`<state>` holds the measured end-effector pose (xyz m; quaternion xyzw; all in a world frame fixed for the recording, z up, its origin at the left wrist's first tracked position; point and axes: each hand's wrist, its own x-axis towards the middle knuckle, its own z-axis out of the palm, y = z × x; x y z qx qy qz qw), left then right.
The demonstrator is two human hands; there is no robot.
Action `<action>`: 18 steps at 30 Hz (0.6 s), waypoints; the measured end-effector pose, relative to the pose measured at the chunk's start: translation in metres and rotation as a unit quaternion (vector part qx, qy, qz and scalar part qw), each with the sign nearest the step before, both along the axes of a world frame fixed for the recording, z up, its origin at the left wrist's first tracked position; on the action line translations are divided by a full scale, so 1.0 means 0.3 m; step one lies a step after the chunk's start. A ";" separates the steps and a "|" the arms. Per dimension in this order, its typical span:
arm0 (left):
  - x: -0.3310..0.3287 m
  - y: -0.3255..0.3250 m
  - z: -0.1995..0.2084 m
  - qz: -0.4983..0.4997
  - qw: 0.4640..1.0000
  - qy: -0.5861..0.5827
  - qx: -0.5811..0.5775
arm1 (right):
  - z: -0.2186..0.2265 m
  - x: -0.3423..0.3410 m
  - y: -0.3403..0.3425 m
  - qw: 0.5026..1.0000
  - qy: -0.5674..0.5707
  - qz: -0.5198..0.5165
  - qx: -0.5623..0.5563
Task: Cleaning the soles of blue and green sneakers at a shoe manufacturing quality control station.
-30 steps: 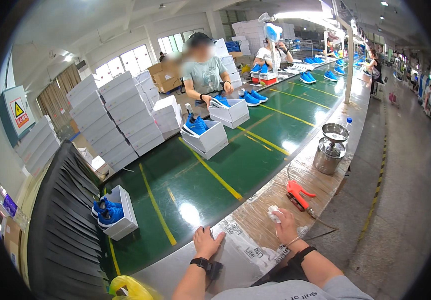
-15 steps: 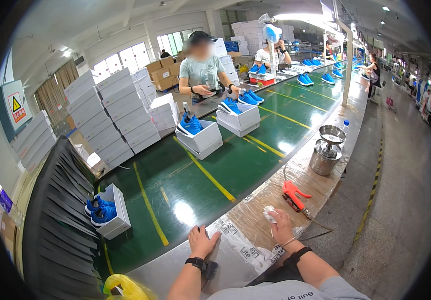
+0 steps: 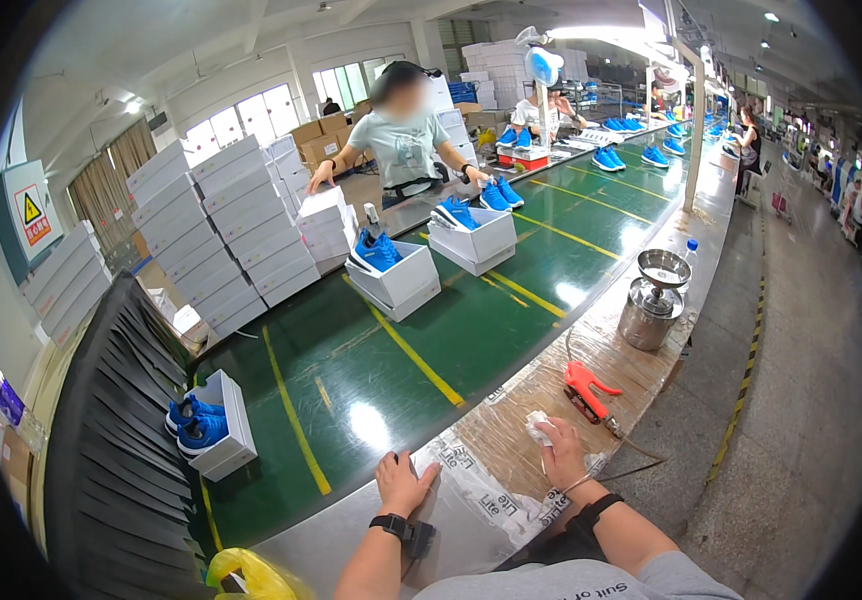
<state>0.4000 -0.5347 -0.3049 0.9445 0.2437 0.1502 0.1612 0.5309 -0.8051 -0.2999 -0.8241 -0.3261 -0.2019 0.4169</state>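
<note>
My left hand (image 3: 406, 484) rests on the near edge of the bench with its fingers apart, holding nothing. In my right hand (image 3: 563, 455) is a crumpled white cloth (image 3: 539, 428), pressed to the plastic-wrapped bench top (image 3: 521, 445). Just beyond that hand lies a red air blow gun (image 3: 588, 388) with a hose. On the green conveyor belt (image 3: 301, 360), white shoe boxes carry blue sneakers: one box (image 3: 231, 428) by the black strip curtain, another box (image 3: 403, 285) further along, and a third box (image 3: 481, 243) beyond it.
A metal dispenser pot (image 3: 651, 312) and a bottle (image 3: 691, 250) stand farther along the bench. A yellow plastic bag (image 3: 251, 575) lies at the near left. Across the belt, a person (image 3: 406, 150) stands by stacked white boxes (image 3: 241, 220). Strip curtain (image 3: 121, 430) hangs at left.
The boxes and sneakers on the belt have shifted slightly left. The person opposite has spread their arms, one hand now on a white box stack. My hands have stayed in place.
</note>
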 end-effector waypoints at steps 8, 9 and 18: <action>0.010 -0.004 -0.001 -0.013 1.000 -0.002 -0.010 | -0.009 0.002 -0.009 1.000 0.009 -0.004 0.011; 0.003 -0.002 0.001 -0.006 1.000 -0.001 -0.014 | -0.006 -0.001 -0.004 1.000 0.009 0.000 0.010; 0.007 -0.001 -0.005 -0.004 1.000 -0.003 -0.017 | -0.015 0.002 -0.009 1.000 -0.001 -0.001 0.016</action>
